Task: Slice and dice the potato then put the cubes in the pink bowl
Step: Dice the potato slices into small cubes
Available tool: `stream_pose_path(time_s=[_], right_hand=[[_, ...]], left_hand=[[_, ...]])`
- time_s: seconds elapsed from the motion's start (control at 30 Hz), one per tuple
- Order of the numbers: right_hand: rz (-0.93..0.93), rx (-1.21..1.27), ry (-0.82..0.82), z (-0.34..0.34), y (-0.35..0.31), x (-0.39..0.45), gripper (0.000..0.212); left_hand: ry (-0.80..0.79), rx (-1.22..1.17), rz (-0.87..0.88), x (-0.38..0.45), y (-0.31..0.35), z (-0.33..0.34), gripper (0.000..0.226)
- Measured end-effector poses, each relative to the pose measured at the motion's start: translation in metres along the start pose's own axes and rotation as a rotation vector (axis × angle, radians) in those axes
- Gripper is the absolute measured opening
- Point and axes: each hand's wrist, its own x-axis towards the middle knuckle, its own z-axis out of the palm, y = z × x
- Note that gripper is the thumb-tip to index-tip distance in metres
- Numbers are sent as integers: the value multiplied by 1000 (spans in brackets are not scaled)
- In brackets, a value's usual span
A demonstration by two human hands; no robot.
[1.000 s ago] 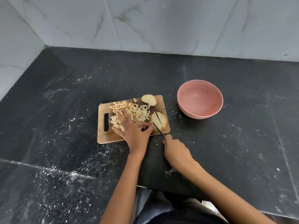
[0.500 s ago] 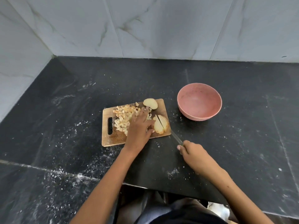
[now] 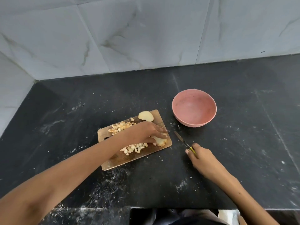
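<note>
A wooden cutting board [image 3: 113,163] lies on the black counter with a heap of potato cubes [image 3: 121,126] and more cubes [image 3: 134,147] near its front. My left hand [image 3: 146,132] reaches across the board, fingers and thumb around the potato slices [image 3: 160,141] at the right end. A separate potato end piece [image 3: 145,116] lies at the far corner. My right hand [image 3: 203,158] rests on the counter right of the board and grips a knife [image 3: 181,139] by its yellow handle, blade pointing away. The pink bowl [image 3: 194,108] stands empty beyond the knife.
The black stone counter [image 3: 243,143] is dusted with white specks and meets grey marble wall tiles at the back and left. Its front edge runs along the bottom of the view, above my lap.
My left hand has moved from the cube heap to the potato slices at the board's right end. My right hand has drawn the knife off the board onto the counter.
</note>
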Motion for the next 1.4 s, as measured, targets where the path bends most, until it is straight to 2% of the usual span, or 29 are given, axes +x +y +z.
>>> stream_pose_path(time_s=[0.27,0.37,0.57,0.8,0.9,1.17,1.27,1.37,1.4], right_hand=[[-43,41,78,6,-8,5,26],[-74,80,146,9,-16,8,27],[-87,90,178,14,-25,17,28],[-91,61,172,14,-29,20,26],[-108,24,159,15,-32,20,26],[-105,-156,107,20,-38,26,24],[-129,-163,93,22,-41,27,24],[-135,-176,99,20,-41,28,26],[-129,-173,105,18,-42,28,26]], left_hand=[[79,107,-201,-3,25,13,46],[259,124,-256,-4,44,26,45],[551,88,-533,4,75,58,35],[679,139,-797,15,89,67,29],[700,142,-833,16,90,70,31],[767,151,-762,17,85,85,31],[770,142,-800,15,85,84,40],[790,167,-799,15,81,86,28],[785,168,-804,15,81,86,33]])
